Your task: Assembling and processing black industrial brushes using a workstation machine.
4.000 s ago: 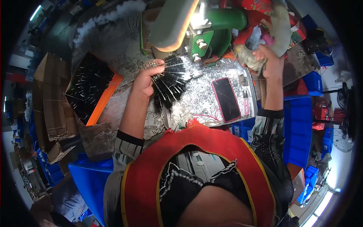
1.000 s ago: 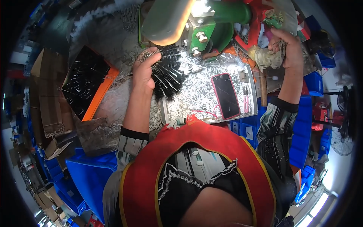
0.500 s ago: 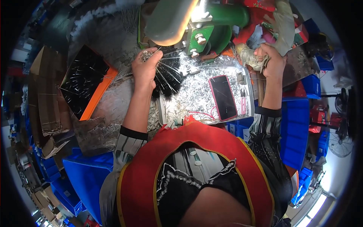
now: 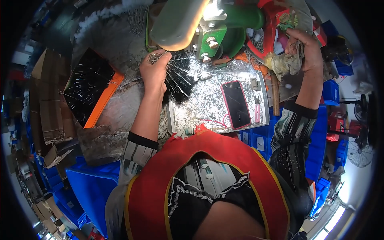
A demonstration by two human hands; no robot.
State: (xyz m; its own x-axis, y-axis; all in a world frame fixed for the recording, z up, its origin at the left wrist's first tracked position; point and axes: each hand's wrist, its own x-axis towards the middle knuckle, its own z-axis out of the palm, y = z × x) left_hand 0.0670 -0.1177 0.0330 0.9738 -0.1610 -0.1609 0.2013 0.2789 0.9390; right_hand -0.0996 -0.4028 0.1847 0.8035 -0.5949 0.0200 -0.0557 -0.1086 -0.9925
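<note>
My left hand (image 4: 155, 72) is closed round the looped wire ends of a bunch of twisted-wire brushes (image 4: 178, 78). Their black bristles fan out to the right, below a green machine (image 4: 216, 34). Off to the right, my right hand (image 4: 304, 50) curls over a pale cloth-wrapped handle (image 4: 282, 66); its fingers partly show, and whatever lies under the wrapping is hidden. A red curved rim (image 4: 270, 38) shows beside that hand. Below the wrapping, a wooden tool handle (image 4: 275, 96) points toward me.
A metal tray (image 4: 200, 102) strewn with metal bits holds a phone (image 4: 236, 104) and pink-handled snips (image 4: 257, 110). More black brushes fill an orange-edged box (image 4: 106, 98) at left. A lamp (image 4: 180, 24) hangs overhead. Blue bins (image 4: 94, 186) flank me.
My right hand has moved right and away from me, with the cloth-wrapped handle shifting right too. The red rim and wooden handle show more. My left hand stays on the brushes.
</note>
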